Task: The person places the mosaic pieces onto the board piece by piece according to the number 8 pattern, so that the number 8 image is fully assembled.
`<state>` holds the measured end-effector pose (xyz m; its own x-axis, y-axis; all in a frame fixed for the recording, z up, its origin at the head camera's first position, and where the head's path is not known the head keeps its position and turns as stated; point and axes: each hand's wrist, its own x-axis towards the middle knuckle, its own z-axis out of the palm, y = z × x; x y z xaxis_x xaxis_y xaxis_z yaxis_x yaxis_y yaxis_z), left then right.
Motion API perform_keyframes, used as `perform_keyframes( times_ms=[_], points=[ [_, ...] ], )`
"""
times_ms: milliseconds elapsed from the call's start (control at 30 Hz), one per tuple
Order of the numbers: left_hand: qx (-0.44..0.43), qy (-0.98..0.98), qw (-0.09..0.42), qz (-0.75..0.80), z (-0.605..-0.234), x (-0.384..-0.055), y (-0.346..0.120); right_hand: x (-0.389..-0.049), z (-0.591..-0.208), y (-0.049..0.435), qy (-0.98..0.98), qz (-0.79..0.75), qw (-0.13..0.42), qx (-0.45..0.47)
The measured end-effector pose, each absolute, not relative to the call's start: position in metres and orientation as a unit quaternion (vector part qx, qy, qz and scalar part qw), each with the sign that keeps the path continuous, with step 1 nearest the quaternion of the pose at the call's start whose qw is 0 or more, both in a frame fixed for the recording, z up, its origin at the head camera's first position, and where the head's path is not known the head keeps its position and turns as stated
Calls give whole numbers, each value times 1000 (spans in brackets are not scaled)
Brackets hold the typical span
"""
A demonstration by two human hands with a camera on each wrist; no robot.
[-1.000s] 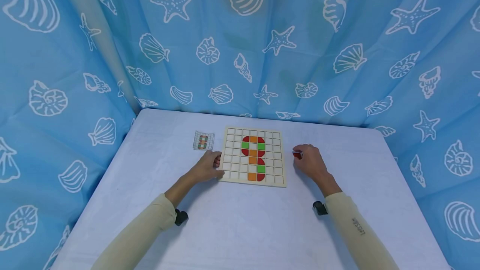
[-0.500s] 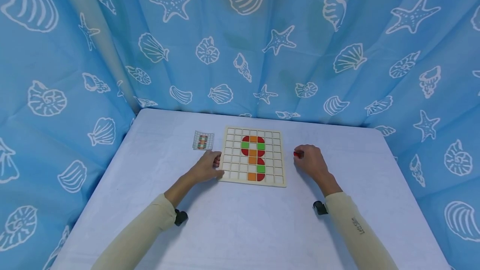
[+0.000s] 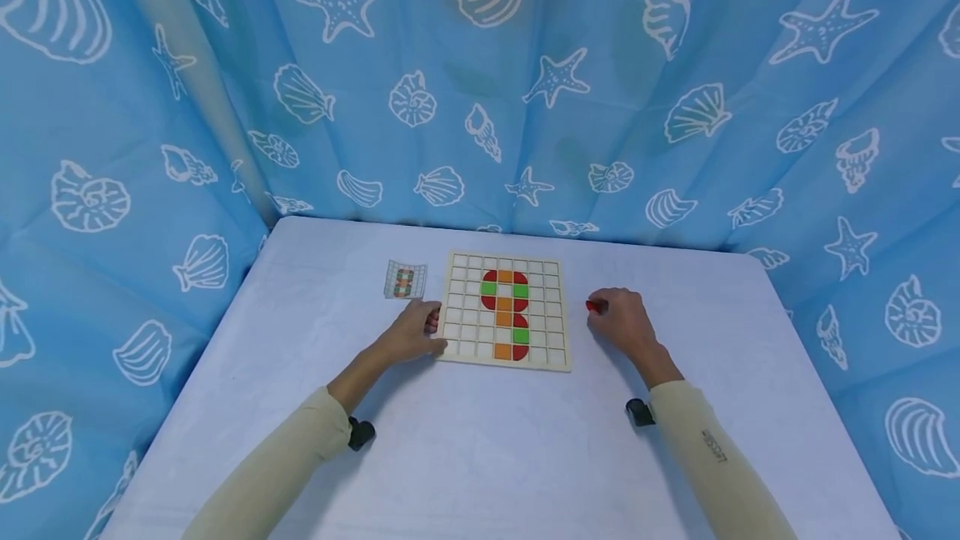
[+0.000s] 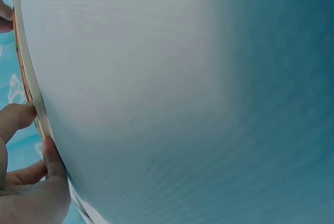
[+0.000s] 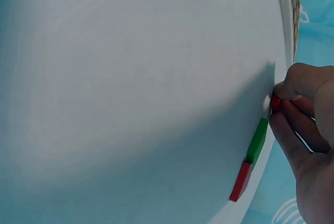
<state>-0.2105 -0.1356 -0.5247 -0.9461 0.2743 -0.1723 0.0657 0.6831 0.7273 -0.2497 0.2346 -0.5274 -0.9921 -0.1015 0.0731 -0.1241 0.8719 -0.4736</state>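
Observation:
On the table lies a light wooden grid board (image 3: 465, 317), with red, orange and green tiles set in some of its squares. My left hand (image 3: 410, 333) touches the board's left edge with fingertips and thumb. In the left wrist view the left hand (image 4: 34, 192) rests on the board's side. To the right of the board, my right hand (image 3: 621, 322) pinches a small red tile (image 3: 594, 307) between thumb and finger. In the right wrist view, a green tile (image 5: 257, 141) and another red tile (image 5: 240, 182) lie below the right hand (image 5: 313, 114); from above, the hand hides both.
A small pattern card (image 3: 405, 280) showing a coloured figure on a grid lies left of the board. White cloth covers the table (image 3: 480, 440). Behind and beside it hangs a blue curtain (image 3: 450, 132) with white shells and starfish.
The red tile has turned slightly in my right fingers and shows a brighter face. My left hand and the board stay in place; the head view shifts a little.

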Motion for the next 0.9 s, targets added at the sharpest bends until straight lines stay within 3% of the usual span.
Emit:
perform_keyframes(
  times_ms=[400,900],
  points=[
    [100,906,135,389,-522,-211,-136,-233,-505,179,-950,286,28,121],
    [101,904,134,393,-521,-210,-135,-200,-504,108,-938,255,33,233]
  ],
)
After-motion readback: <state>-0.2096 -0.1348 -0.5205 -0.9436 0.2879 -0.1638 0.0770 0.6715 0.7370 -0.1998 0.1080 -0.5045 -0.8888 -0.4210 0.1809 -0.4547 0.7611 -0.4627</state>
